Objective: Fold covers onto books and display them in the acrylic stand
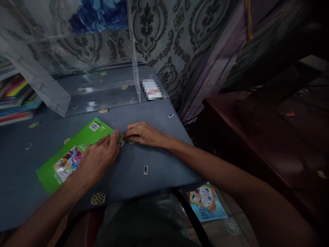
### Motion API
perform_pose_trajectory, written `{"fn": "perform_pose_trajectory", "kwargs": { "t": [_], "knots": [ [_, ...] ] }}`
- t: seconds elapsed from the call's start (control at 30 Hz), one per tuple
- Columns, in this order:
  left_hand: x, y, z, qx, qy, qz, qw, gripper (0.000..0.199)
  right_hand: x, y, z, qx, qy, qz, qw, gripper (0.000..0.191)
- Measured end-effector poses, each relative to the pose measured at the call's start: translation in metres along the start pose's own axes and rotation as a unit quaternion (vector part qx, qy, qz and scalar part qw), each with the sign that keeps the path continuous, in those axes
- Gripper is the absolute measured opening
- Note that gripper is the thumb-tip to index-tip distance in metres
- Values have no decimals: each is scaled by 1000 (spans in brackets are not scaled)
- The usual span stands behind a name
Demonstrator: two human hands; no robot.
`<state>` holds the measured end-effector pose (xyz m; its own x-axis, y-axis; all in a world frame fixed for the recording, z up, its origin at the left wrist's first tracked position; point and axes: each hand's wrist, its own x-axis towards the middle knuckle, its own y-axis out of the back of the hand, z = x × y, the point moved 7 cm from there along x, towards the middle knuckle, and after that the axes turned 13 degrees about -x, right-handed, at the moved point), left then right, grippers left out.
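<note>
The head camera looks down across the table (160, 154).

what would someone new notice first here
Probably the bright green book on the table, partly covered by the left hand, with the right hand at its right-hand corner. Next, the clear case beyond it, and the blue book on the floor, lower right.

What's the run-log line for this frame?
left hand: on green book; right hand: at book's right corner, contact unclear; transparent stand: beyond book, on table
</note>
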<state>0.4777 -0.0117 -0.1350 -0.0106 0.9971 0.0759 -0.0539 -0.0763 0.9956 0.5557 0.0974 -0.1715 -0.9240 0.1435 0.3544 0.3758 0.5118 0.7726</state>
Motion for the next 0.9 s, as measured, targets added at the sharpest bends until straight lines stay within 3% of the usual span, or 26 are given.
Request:
{"fn": "perform_pose_trajectory", "kwargs": {
  "t": [0.37, 0.9],
  "knots": [
    [0, 1, 1, 11, -15, 12, 1000, 36, 1, 4, -1, 18, -2, 46, 999, 13],
    [-2, 0, 2, 46, -47, 38, 997, 35, 1, 3, -3, 26, 10, 34, 999, 12]
  ]
}}
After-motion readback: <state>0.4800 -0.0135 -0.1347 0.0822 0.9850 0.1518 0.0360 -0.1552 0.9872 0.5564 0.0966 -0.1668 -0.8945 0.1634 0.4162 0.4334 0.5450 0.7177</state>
